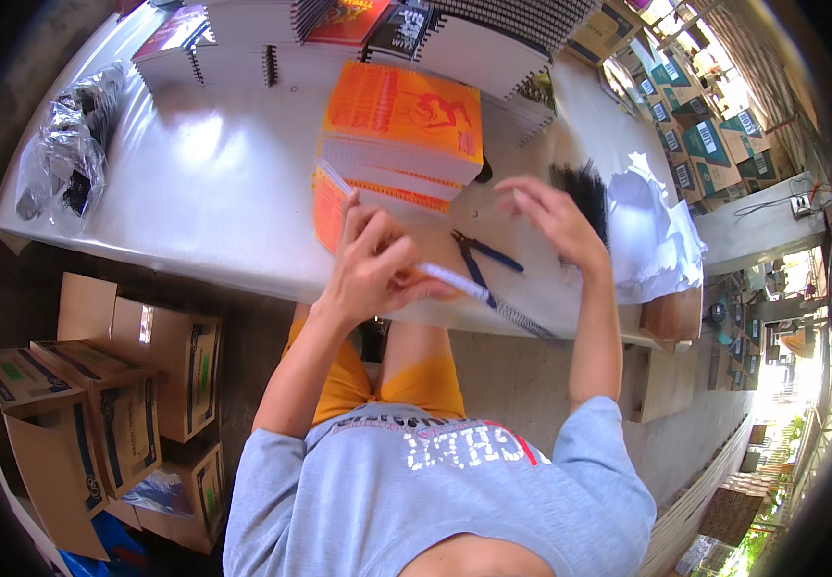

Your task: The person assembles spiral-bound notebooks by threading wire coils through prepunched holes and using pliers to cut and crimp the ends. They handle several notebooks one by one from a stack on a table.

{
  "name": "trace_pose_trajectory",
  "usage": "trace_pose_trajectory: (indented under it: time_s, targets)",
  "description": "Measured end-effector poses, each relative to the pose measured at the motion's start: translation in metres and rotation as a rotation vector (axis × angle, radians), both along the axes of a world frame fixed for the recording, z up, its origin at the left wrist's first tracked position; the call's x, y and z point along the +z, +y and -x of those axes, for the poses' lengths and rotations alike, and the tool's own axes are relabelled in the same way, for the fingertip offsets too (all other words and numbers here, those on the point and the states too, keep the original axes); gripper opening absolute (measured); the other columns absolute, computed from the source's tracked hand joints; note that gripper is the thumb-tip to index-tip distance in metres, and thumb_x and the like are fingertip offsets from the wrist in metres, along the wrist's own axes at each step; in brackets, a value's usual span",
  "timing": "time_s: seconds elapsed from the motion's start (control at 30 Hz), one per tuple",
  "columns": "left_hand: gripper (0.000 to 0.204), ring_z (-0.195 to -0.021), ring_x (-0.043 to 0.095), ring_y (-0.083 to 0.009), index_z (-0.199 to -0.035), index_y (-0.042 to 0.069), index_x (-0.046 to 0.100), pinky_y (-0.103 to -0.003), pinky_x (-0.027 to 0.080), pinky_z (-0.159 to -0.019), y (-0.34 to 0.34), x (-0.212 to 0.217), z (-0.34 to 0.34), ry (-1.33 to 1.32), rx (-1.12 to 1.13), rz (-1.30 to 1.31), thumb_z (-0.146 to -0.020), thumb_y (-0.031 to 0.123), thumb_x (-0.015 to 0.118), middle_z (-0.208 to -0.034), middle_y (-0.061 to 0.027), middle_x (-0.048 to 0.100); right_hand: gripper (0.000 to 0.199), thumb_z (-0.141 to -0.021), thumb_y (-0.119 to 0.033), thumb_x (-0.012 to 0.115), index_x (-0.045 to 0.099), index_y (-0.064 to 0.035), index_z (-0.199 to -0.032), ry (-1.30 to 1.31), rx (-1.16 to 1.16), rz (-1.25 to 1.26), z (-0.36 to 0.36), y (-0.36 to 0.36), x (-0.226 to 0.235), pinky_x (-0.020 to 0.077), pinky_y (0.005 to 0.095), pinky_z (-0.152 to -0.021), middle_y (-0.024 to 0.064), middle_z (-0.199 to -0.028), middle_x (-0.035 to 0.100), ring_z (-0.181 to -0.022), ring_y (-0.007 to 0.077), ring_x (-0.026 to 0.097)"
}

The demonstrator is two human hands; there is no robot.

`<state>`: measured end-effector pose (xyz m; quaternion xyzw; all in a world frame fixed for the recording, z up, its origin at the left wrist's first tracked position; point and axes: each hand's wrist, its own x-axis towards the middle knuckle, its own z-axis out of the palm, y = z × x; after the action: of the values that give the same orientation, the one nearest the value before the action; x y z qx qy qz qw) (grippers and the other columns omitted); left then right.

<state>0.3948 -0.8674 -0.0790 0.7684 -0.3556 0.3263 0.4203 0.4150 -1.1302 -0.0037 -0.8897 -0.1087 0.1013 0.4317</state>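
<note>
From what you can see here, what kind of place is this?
Probably a small notebook binding workshop, partly open to the outside. Stacks of spiral notebooks cover the white table, blue pliers lie on it, and cardboard boxes stand on the floor.

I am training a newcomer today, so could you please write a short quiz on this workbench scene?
1. True or false: the left hand holds a book with a spiral wire trailing from it.
2. Which tool lies on the table between the hands: A pliers, B scissors, C hammer?
3. What colour are the covers of the stacked books?

Key: 1 true; 2 A; 3 orange.
</note>
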Motion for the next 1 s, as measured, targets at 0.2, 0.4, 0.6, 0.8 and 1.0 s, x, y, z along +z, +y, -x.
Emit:
trace_pose_trajectory:
  time_s: [0.2,0.4,0.6,0.8,1.0]
  targets:
    - [0.040,-0.088,0.051,-0.0239,-0.069,0.014,0.053,-0.050,0.027,-0.102,-0.008,-0.009,-0.005,-0.063,-0.097,-0.047,-0.059,0.046,0.076,-0.076,-0.0010,0.046,0.033,-0.077,-0.025,0.061,0.055,-0.0023,-0.101,-0.274,-0.215,0.533,-0.134,-0.037,-0.136,0.0428,0.0412,-0.086,0.0199,-0.107,0.058,-0.099,0.0365,0.056]
    - [0.044,-0.123,0.039,-0.0286,-0.088,0.016,0.059,-0.053,0.020,-0.104,-0.007,-0.005,0.006,-0.034,0.045,-0.148,-0.057,0.037,0.082,-0.087,-0.0031,0.049,0.038,-0.075,-0.024,0.063,0.055,-0.0005,-0.103,-0.246,-0.449,0.406,-0.132,-0.038,-0.147,0.0415,0.0417,-0.088,0.0226,-0.109,0.057,-0.105,0.0374,0.052]
    - [0.051,-0.129,0.030,-0.0391,-0.084,0.011,0.053,-0.055,0.019,-0.101,-0.024,-0.007,0.015,0.068,0.181,-0.031,-0.055,0.044,0.079,-0.100,-0.0099,0.047,0.034,-0.077,-0.009,0.058,0.057,-0.0024,-0.110,-0.259,-0.665,-0.290,-0.051,-0.050,-0.081,0.0421,0.0382,-0.090,0.0171,-0.109,0.060,-0.106,0.0318,0.055]
    - [0.054,-0.129,0.029,-0.0435,-0.074,0.007,0.049,-0.056,0.021,-0.099,-0.032,-0.008,0.013,0.048,0.243,0.072,-0.055,0.047,0.080,-0.098,-0.0115,0.048,0.017,-0.080,-0.006,0.059,0.062,-0.0026,-0.096,-0.130,0.112,-1.288,0.040,0.019,-0.064,0.0438,0.0406,-0.092,0.0127,-0.097,0.065,-0.097,0.0266,0.061]
    - [0.054,-0.128,0.032,-0.0411,-0.069,0.008,0.048,-0.053,0.023,-0.099,-0.031,-0.002,0.015,0.032,0.190,0.118,-0.055,0.048,0.080,-0.089,-0.0101,0.049,0.011,-0.080,-0.011,0.063,0.064,-0.0028,-0.088,-0.127,0.065,-1.033,0.048,0.024,-0.096,0.0438,0.0444,-0.092,0.0147,-0.092,0.067,-0.091,0.0278,0.064]
